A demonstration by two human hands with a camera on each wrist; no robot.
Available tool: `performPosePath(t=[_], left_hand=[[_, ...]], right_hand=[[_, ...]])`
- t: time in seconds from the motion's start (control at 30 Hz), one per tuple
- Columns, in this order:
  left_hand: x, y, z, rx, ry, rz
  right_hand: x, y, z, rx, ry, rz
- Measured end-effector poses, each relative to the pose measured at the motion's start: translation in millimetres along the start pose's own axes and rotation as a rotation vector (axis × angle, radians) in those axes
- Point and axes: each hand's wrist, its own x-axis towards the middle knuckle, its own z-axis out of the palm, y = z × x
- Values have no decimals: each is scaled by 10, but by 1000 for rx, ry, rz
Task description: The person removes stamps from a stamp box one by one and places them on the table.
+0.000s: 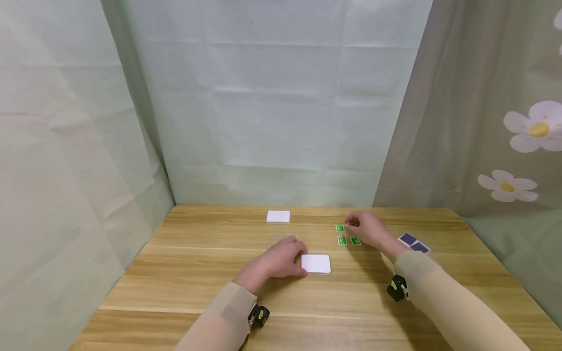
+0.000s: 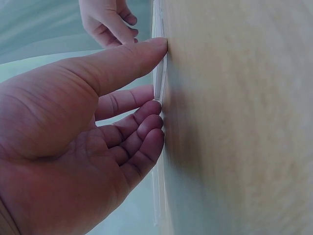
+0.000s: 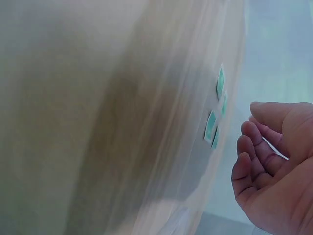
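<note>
My left hand (image 1: 281, 257) rests low on the wooden table and holds a white card stack (image 1: 316, 263) by its left end. In the left wrist view its thumb (image 2: 146, 51) and index finger lie at opposite edges of the thin stack. My right hand (image 1: 368, 228) hovers just right of several small green squares with white borders (image 1: 342, 241), which look like stamps. From the right wrist view, these squares lie flat in a tight group, and the right fingers (image 3: 244, 169) curl loosely with nothing seen between them.
Toward the back of the table lies another white card stack (image 1: 278, 217). A faint clear sheet (image 1: 275, 239) is partly behind my left hand. Two dark blue cards with white borders (image 1: 413, 242) lie beyond my right wrist. Pale cloth (image 1: 272, 122) hangs along the table's back edge.
</note>
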Motion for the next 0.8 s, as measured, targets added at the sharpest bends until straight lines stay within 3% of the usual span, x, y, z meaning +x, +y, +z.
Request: performPosePath(t=[0.37,0.8], left_hand=[[16,-8,-11,2,-7,-15],[13,-11,-8,3,-10,-14]], right_hand=[[-280,-218,139,58,-18,-114],[-537,-342,285,114,-114,-208]])
